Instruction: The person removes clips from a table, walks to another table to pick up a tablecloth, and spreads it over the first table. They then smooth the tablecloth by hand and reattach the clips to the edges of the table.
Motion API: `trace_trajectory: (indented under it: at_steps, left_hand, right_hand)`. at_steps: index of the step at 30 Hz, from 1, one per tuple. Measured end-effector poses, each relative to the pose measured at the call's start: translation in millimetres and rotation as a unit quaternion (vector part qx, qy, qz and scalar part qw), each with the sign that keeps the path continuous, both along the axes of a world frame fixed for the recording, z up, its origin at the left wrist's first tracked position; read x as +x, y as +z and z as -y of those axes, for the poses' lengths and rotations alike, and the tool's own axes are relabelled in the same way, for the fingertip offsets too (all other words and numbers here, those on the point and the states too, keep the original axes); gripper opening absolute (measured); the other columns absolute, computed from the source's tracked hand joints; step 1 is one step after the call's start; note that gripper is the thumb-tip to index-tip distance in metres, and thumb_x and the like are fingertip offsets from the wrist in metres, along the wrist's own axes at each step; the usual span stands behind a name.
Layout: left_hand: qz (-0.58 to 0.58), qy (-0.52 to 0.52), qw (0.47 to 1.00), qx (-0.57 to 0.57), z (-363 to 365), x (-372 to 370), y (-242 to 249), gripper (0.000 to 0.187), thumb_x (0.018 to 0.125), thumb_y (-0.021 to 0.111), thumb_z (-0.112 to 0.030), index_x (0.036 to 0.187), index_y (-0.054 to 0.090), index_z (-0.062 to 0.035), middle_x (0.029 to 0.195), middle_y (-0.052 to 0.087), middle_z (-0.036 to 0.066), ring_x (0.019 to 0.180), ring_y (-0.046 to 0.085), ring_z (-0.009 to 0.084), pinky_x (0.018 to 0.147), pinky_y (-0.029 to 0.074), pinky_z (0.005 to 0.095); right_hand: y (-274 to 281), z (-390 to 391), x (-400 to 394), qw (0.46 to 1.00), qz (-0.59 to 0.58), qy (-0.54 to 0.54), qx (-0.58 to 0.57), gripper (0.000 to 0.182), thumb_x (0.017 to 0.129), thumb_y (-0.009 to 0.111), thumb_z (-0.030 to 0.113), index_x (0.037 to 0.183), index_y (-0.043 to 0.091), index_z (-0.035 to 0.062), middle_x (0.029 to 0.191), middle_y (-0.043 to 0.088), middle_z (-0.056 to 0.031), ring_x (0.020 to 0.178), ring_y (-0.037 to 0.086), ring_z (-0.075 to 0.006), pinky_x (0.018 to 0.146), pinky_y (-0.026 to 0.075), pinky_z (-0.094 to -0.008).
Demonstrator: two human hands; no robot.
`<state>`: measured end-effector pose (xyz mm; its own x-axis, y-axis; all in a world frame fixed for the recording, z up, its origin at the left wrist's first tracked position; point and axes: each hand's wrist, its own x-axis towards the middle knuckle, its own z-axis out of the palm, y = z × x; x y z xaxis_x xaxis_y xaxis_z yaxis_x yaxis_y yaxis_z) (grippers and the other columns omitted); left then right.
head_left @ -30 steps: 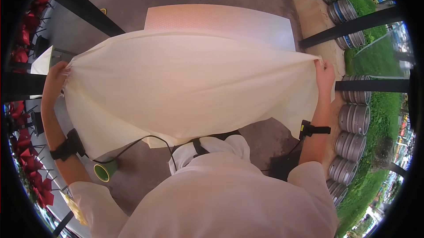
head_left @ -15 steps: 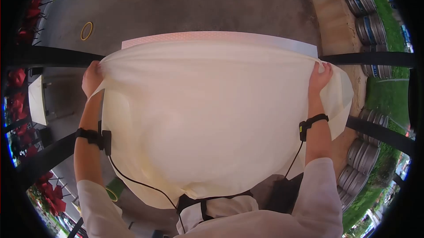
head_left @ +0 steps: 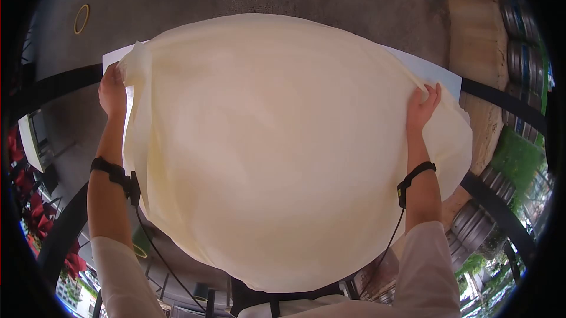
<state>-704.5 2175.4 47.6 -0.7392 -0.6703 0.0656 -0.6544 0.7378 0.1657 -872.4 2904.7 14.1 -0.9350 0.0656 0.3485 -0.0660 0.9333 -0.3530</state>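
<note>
A large cream tablecloth (head_left: 277, 147) billows in the air in front of me and fills most of the view. My left hand (head_left: 112, 89) grips its left edge. My right hand (head_left: 421, 105) grips its right edge, with cloth hanging past it to the right. Under the cloth lies a white table (head_left: 433, 71), of which only the far corners show. Black bands with cables sit on both of my wrists.
Grey concrete floor spreads beyond the table, with a yellow ring (head_left: 82, 18) lying on it at the far left. Metal kegs (head_left: 519, 52) line a stone kerb on the right beside grass. Black beams cross the sides. Red chairs (head_left: 23, 188) stand at the left.
The cloth has puffed upward and forward, now hiding nearly the whole tabletop. Both hands moved forward with the cloth's edges, and my view tilted further over the table.
</note>
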Motion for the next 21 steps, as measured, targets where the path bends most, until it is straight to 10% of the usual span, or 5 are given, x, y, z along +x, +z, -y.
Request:
trace_trajectory:
  at_steps: [14, 21]
  left_hand:
    - [-0.024, -0.151, 0.977, 0.146, 96.4, 20.1, 29.0, 0.033, 0.098, 0.053, -0.017, 0.129, 0.06, -0.0098, 0.118, 0.067, 0.014, 0.11, 0.065, 0.0242, 0.092, 0.049, 0.0316]
    - [-0.27, 0.04, 0.927, 0.258, -41.1, 58.0, 123.6, 0.028, 0.102, 0.049, -0.023, 0.112, 0.064, -0.0016, 0.103, 0.068, 0.006, 0.092, 0.062, 0.0107, 0.078, 0.046, 0.0224]
  right_hand:
    - [16.7, 37.3, -3.0, 0.99, 0.104, -0.094, -0.024, 0.059, 0.094, 0.056, 0.024, 0.146, 0.035, 0.0088, 0.159, 0.019, -0.0166, 0.142, 0.027, -0.0387, 0.113, 0.026, -0.0515]
    - [131.6, 172.4, 132.2, 0.968, 0.097, 0.215, -0.081, 0.045, 0.094, 0.054, 0.019, 0.135, 0.047, 0.0041, 0.151, 0.034, -0.0175, 0.141, 0.03, -0.0377, 0.115, 0.019, -0.0535]
